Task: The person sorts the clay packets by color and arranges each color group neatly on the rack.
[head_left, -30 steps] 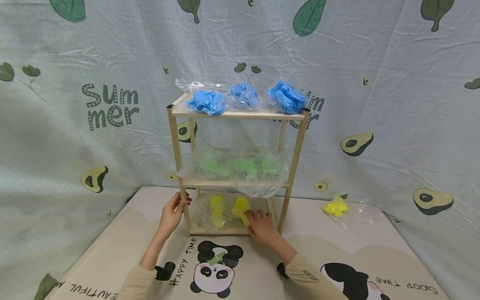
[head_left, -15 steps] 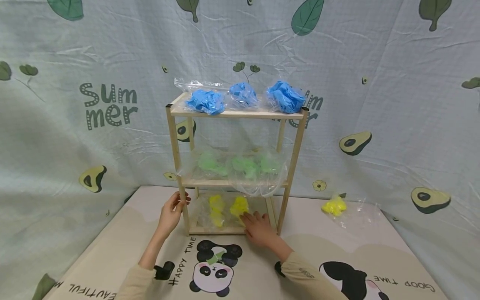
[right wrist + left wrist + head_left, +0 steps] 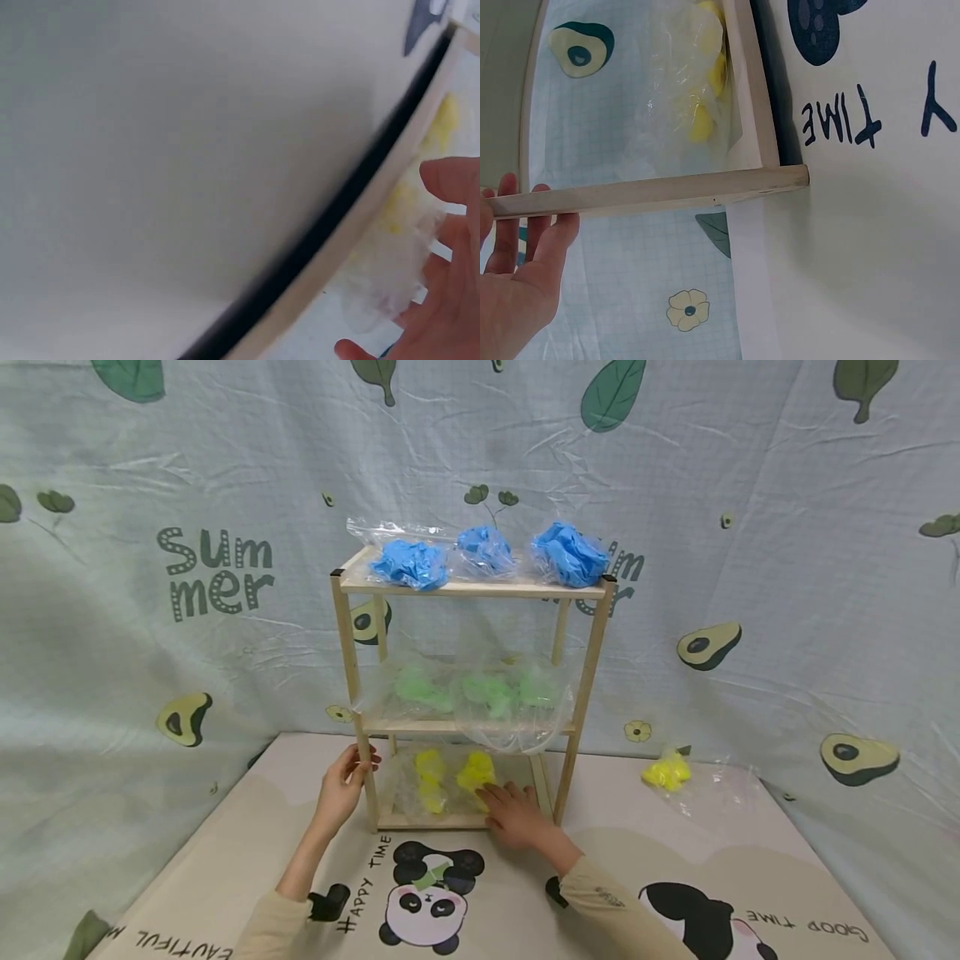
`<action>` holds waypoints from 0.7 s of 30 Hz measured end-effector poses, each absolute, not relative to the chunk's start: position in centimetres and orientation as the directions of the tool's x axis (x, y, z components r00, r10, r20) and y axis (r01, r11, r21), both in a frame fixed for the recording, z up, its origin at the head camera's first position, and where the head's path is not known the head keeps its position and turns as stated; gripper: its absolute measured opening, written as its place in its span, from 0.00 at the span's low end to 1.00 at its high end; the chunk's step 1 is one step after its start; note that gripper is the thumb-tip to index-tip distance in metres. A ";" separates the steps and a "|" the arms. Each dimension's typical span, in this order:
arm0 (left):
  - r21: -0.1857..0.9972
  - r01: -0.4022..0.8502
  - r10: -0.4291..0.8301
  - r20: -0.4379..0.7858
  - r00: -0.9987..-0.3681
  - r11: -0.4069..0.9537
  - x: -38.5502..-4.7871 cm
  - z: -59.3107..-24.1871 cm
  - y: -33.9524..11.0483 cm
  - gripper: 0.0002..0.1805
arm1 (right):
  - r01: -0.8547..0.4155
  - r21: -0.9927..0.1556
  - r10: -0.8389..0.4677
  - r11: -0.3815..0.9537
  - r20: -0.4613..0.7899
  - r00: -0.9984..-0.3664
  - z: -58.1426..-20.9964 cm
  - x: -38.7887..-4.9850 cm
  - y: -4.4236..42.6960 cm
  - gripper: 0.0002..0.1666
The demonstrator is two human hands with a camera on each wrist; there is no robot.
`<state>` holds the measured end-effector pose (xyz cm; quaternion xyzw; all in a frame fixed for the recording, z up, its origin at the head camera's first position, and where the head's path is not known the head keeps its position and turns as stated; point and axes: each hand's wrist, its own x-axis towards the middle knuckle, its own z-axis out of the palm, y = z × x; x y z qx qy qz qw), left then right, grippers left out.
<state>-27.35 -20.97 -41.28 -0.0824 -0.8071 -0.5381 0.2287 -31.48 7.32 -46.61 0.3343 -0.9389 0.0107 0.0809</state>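
Note:
A three-tier wooden shelf rack (image 3: 465,821) stands on the table. My left hand (image 3: 342,787) grips its left front post (image 3: 645,192), with the fingers behind the wood and the thumb at the front. On the bottom tier lie two clear plastic bags with yellow contents, a left bag (image 3: 430,777) and a right bag (image 3: 476,770). My right hand (image 3: 517,817) is at the right bag, its fingertips on the bag's near right side. In the right wrist view the fingers (image 3: 450,178) are spread and loosely bent beside the clear plastic.
Clear bags with crumpled blue contents (image 3: 572,556) sit on the top tier. Bags with green contents (image 3: 491,692) lie on the middle tier, one hanging over its front edge. Another yellow bag (image 3: 667,772) lies on the table to the right. A printed cloth (image 3: 787,593) hangs behind.
My right hand has shifted slightly left along the bottom tier, and the right yellow bag sits a little further left. My left hand stays on the post.

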 end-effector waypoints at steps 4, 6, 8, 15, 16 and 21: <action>0.834 0.390 -0.103 0.460 -0.882 0.390 -27.4 -41.3 -21.0 0.11 | -0.635 -0.008 -0.629 0.773 0.128 -0.767 -45.7 -31.1 7.6 0.27; 0.833 0.389 -0.106 0.462 -0.880 0.394 -27.5 -41.4 -21.0 0.11 | -0.647 0.004 -0.641 0.763 0.140 -0.755 -45.3 -30.9 7.9 0.27; 0.833 0.389 -0.110 0.463 -0.880 0.394 -27.5 -41.3 -21.0 0.11 | -0.667 0.022 -0.660 0.745 0.176 -0.730 -45.1 -30.7 8.3 0.26; 0.838 0.376 -0.112 0.451 -0.886 0.395 -27.3 -41.2 -20.8 0.10 | -0.763 -0.004 -0.702 0.646 0.388 -0.597 -44.4 -29.1 10.8 0.21; 0.836 0.378 -0.110 0.452 -0.885 0.398 -27.3 -41.1 -20.8 0.10 | -0.774 -0.004 -0.701 0.633 0.419 -0.576 -44.3 -28.8 11.2 0.21; 0.834 0.376 -0.109 0.452 -0.885 0.404 -27.3 -41.2 -20.9 0.10 | -0.786 0.003 -0.671 0.618 0.522 -0.526 -43.7 -27.9 13.5 0.18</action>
